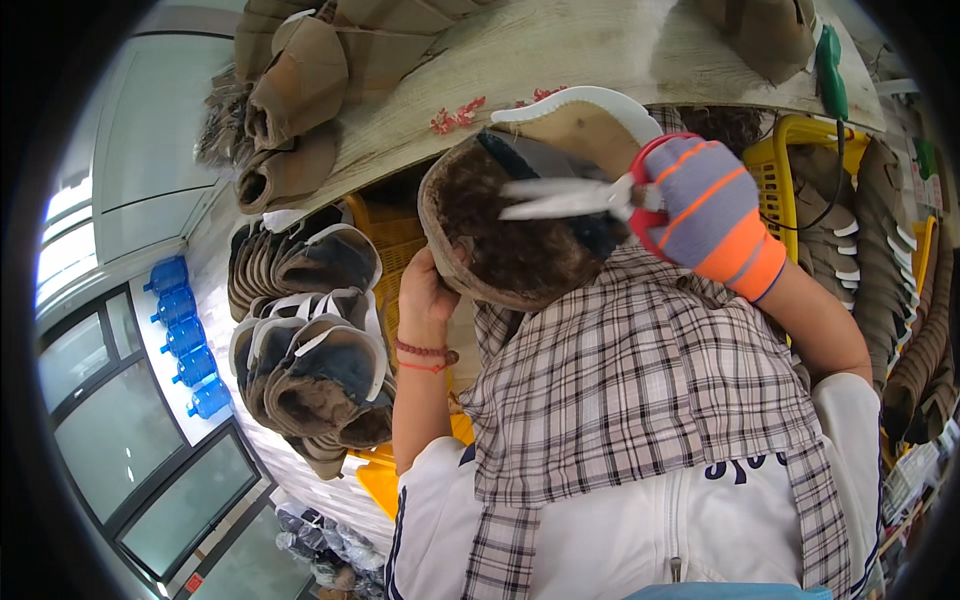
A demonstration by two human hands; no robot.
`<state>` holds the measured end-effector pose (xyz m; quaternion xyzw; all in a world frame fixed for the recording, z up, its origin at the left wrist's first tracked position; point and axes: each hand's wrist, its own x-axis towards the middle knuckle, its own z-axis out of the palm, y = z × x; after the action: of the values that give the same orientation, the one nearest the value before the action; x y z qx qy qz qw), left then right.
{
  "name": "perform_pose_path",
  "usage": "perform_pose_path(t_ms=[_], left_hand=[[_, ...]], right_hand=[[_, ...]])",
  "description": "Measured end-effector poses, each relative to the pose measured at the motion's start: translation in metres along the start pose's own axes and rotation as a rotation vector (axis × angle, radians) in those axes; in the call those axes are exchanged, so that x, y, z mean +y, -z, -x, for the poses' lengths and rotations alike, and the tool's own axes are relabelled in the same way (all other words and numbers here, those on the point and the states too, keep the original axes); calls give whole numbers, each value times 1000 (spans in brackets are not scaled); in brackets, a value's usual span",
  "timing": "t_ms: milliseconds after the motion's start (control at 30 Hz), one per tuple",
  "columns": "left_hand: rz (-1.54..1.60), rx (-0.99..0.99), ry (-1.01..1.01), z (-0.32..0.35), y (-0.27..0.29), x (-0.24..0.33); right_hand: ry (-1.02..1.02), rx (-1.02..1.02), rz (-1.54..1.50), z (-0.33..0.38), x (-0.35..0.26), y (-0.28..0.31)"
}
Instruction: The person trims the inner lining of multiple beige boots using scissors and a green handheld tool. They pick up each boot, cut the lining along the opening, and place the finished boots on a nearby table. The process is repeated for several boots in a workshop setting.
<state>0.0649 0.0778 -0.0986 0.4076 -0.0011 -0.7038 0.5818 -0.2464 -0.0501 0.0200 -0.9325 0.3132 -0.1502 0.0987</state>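
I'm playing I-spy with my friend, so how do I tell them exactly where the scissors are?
Find the big plaid apron, then look just above it for the right hand, gloved in gray and orange. It holds the scissors, their blades pointing left across the fur-lined boot upper. Red handle loops and pale metal blades set them apart from the brown boot upper behind.

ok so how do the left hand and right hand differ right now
The left hand is bare, while the right hand wears a grey glove with orange stripes and cuff. The left hand grips the rim of a fur-lined shoe upper; the right hand holds red-handled scissors. The left wrist carries a beaded bracelet; the right hand's wrist is covered by the glove. Both hands are holding something.
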Motion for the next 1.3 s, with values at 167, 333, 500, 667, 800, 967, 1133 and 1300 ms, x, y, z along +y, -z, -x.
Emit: perform_pose_path(t_ms=[167, 333, 500, 667, 800, 967, 1133, 1300], left_hand=[[-98, 232, -163, 11, -22, -16], [-6, -46, -165, 4, -1, -32], [-97, 8, -34, 14, 4, -19], [-68, 36, -11, 20, -5, -18], [-64, 52, 10, 15, 10, -21], [-64, 6, -5, 14, 8, -20], [-40, -27, 8, 14, 3, -20], [-46, -22, 8, 12, 5, -21]], right_hand=[[-127, -149, 60, -4, 13, -45], [-214, -300, 63, -10, 18, -54], [-209, -287, 124, -5, 21, -46], [-127, -257, 136, -4, 12, -25], [32, -269, 276, -6, -2, -18], [141, -235, 263, -12, -8, -28], [176, -249, 314, -16, -15, -39], [211, -240, 350, -19, -18, -41]])
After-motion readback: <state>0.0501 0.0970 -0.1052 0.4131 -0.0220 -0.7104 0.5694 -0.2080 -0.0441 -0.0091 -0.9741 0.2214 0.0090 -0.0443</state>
